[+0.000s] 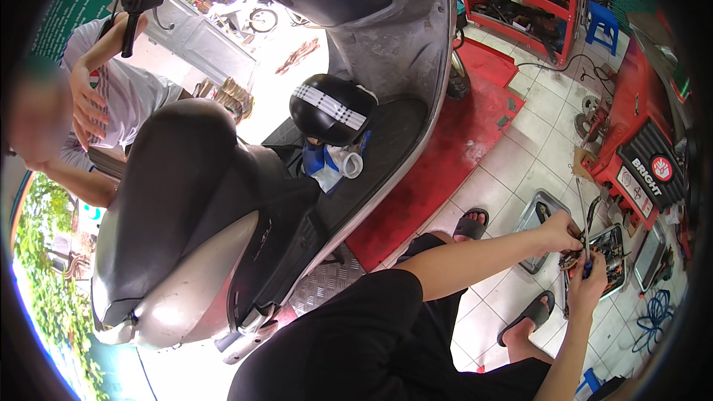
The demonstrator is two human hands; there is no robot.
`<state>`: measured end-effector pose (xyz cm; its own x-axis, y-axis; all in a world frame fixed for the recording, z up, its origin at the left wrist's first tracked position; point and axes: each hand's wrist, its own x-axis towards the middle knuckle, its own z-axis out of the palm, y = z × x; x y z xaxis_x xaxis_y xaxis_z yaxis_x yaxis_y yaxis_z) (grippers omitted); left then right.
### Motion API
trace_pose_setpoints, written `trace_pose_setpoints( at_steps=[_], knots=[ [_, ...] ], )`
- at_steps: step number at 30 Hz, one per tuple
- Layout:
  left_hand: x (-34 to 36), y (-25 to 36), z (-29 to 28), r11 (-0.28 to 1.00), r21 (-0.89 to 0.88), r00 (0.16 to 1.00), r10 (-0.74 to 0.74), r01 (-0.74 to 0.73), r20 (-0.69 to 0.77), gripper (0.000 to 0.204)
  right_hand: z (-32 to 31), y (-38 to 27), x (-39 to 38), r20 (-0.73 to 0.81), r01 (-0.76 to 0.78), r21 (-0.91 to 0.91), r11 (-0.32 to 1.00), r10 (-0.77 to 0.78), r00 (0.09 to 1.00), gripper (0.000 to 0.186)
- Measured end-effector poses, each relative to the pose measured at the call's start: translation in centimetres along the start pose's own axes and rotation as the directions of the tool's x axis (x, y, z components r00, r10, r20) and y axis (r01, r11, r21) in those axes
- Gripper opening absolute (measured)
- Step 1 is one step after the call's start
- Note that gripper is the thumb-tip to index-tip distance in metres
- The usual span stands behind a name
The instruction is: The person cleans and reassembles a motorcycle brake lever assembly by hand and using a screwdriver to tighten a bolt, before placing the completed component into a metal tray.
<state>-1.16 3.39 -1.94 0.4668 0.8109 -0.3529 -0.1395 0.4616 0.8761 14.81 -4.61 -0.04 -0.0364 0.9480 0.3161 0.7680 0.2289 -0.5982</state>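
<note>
near a white-lettered red cabinet (630, 115), right grip (590, 282) wraps a blue-handled tool (587, 266), left grip (561, 232) having an unclear hold.

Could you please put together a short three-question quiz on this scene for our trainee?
1. True or false: The person's left hand and right hand are touching the large gray-and-black scooter.
2. Which is at the hands? A: black round helmet; B: blue plastic stool; C: long, slender metal tool.
3. How many black slide sandals are visible?

Key: 1. False, both are away from it. 2. C. 3. Two.
</note>
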Motion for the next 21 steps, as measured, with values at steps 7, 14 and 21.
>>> trace_pose_setpoints(
  at_steps=[7, 14, 21],
  knots=[
    [-0.3, -0.5, 0.8, 0.956, 0.275, 0.983, 0.139, -0.102, -0.117, 0.028, -0.3, -0.2, -0.1, -0.013, 0.120, -0.038, 0.992, -0.120, 0.993, 0.018],
    [-1.5, -1.1, -0.3, 0.984, 0.133, 0.984, 0.138, -0.123, -0.113, 0.029, 1.1, -1.6, -1.1, 0.002, 0.103, -0.117, 0.988, -0.103, 0.995, 0.026],
    [1.1, 0.7, 2.3, 0.864, 0.479, 0.980, 0.069, -0.152, 0.185, 0.030, -3.8, 0.4, -1.8, 0.071, -0.140, -0.091, 0.986, 0.147, 0.987, 0.035]
  ],
)
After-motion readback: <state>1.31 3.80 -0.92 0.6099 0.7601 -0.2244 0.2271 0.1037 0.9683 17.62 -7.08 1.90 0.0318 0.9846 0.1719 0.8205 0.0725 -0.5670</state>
